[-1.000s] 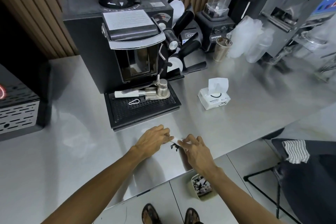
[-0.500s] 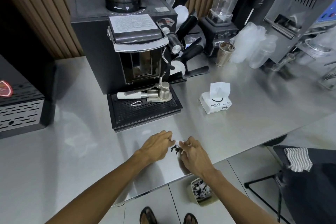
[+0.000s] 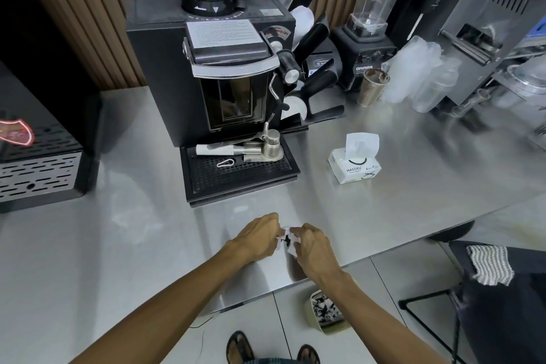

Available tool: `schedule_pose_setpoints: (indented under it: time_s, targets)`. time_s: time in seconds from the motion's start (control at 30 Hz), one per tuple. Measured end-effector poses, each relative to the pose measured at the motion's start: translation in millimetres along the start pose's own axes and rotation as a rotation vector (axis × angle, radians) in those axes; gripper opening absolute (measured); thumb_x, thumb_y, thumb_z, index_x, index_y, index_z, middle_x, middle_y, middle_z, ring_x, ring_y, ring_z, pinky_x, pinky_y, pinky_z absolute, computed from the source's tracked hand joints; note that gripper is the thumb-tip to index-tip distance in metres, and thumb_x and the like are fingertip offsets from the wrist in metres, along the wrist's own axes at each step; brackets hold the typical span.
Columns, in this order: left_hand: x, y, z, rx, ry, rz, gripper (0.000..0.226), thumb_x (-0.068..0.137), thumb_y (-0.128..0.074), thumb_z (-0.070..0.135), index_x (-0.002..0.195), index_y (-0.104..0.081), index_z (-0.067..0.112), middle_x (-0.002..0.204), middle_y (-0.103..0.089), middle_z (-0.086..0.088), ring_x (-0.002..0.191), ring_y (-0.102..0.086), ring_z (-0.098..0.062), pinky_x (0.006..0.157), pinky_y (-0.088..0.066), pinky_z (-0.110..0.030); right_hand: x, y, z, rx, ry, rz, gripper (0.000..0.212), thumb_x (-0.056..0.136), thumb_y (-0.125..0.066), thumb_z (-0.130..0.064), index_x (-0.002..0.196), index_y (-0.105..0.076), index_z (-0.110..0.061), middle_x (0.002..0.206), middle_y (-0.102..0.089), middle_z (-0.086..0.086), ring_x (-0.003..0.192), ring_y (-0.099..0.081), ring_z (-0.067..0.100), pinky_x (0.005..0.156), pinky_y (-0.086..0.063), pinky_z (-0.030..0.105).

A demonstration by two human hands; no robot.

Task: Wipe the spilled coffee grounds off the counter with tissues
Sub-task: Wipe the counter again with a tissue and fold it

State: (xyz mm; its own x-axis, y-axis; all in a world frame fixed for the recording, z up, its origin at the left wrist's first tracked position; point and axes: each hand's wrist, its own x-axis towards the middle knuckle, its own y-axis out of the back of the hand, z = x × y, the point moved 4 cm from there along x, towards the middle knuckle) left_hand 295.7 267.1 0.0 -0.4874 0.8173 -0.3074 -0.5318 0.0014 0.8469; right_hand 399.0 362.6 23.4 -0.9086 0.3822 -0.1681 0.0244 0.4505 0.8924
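Note:
My left hand point(image 3: 258, 235) and my right hand point(image 3: 313, 245) meet over the steel counter point(image 3: 133, 245) near its front edge. Between them they pinch a crumpled white tissue point(image 3: 286, 241) with dark coffee grounds gathered in its folds. Both hands have curled fingers on the tissue, which is mostly hidden by them. A white tissue pack point(image 3: 356, 164) with one sheet sticking up stands on the counter to the right, behind the hands.
A black coffee grinder point(image 3: 224, 68) with a drip tray point(image 3: 239, 174) stands just behind the hands. A blender point(image 3: 366, 38), a metal cup point(image 3: 372, 87) and plastic cups are at the back right. A small bin point(image 3: 326, 313) with used tissues sits on the floor below the counter edge.
The hands have drawn closer together and bunched the tissue up around the grounds; it was lying flatter on the counter before.

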Motion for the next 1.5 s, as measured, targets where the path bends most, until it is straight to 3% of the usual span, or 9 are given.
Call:
schedule_pose_setpoints:
  time_s: [0.1,0.5,0.8,0.93,1.03,1.1,1.2,1.3,1.5]
  targets:
    - [0,0,3,-0.008,0.004,0.034,0.008,0.090,-0.057,0.012,0.094,-0.063,0.009,0.093,-0.051,-0.002,0.079,-0.051,-0.022,0.065,-0.035,-0.027,2,0,-2,0.018,0.001,0.019,0.026,0.092,-0.054,-0.005,0.112,-0.069,-0.010,0.099,-0.062,0.014,0.083,-0.063,0.032,0.076,-0.053,0.037]
    - [-4,10,12,0.013,-0.013,0.147,0.022,0.091,-0.065,0.009,0.113,-0.070,0.008,0.105,-0.062,-0.011,0.096,-0.055,-0.023,0.082,-0.050,-0.033,11,-5,-6,0.106,-0.101,0.068,0.017,0.092,-0.063,-0.011,0.105,-0.072,-0.003,0.102,-0.064,0.015,0.083,-0.066,0.026,0.073,-0.051,0.024]
    - [-3,17,11,0.039,-0.100,0.242,0.035,0.080,-0.078,0.028,0.111,-0.063,0.022,0.117,-0.046,0.006,0.102,-0.041,-0.016,0.087,-0.035,-0.026,14,-8,-2,0.180,-0.142,0.088,0.013,0.086,-0.070,-0.009,0.097,-0.072,-0.002,0.095,-0.067,0.013,0.078,-0.065,0.025,0.069,-0.054,0.028]
    - [0,22,11,0.029,-0.094,0.253,0.041,0.073,-0.083,0.025,0.098,-0.051,0.023,0.102,-0.051,0.006,0.092,-0.042,-0.015,0.083,-0.035,-0.027,16,-8,-4,0.145,-0.112,0.065,0.013,0.087,-0.068,-0.006,0.098,-0.071,0.000,0.096,-0.067,0.014,0.081,-0.065,0.026,0.072,-0.052,0.027]
    - [2,22,14,0.043,-0.083,0.195,0.022,0.076,-0.080,0.019,0.083,-0.059,0.019,0.087,-0.062,0.002,0.085,-0.052,-0.018,0.076,-0.040,-0.026,17,-9,-3,0.111,-0.076,0.062,0.010,0.089,-0.064,-0.004,0.092,-0.070,0.002,0.094,-0.064,0.016,0.074,-0.059,0.024,0.064,-0.045,0.025]
    - [4,18,11,0.030,-0.061,0.154,0.007,0.082,-0.075,0.015,0.088,-0.072,0.014,0.090,-0.068,-0.003,0.087,-0.060,-0.020,0.074,-0.047,-0.026,17,-10,-4,0.092,-0.062,0.046,0.009,0.090,-0.063,-0.005,0.092,-0.070,0.000,0.095,-0.062,0.015,0.071,-0.055,0.021,0.063,-0.042,0.022]
    - [3,8,8,0.010,-0.050,0.145,0.014,0.085,-0.072,0.009,0.099,-0.076,0.012,0.097,-0.072,-0.005,0.088,-0.066,-0.022,0.078,-0.054,-0.028,16,-13,-1,0.112,-0.041,0.016,0.010,0.090,-0.059,-0.004,0.089,-0.069,-0.003,0.097,-0.060,0.016,0.073,-0.061,0.027,0.062,-0.043,0.025]
    - [1,0,6,-0.001,-0.063,0.168,0.011,0.088,-0.069,0.007,0.097,-0.075,0.009,0.095,-0.071,-0.005,0.086,-0.067,-0.020,0.073,-0.048,-0.019,15,-15,1,0.132,-0.021,-0.019,0.013,0.085,-0.058,-0.002,0.093,-0.068,-0.003,0.099,-0.059,0.016,0.074,-0.058,0.025,0.064,-0.040,0.021]
    - [-8,-2,4,-0.013,-0.116,0.182,0.025,0.084,-0.058,-0.008,0.094,-0.071,0.011,0.087,-0.068,-0.005,0.073,-0.056,-0.016,0.066,-0.047,-0.024,16,-19,3,0.169,-0.033,-0.014,0.031,0.075,-0.078,-0.028,0.100,-0.070,-0.011,0.098,-0.059,0.008,0.072,-0.056,0.014,0.068,-0.046,0.016]
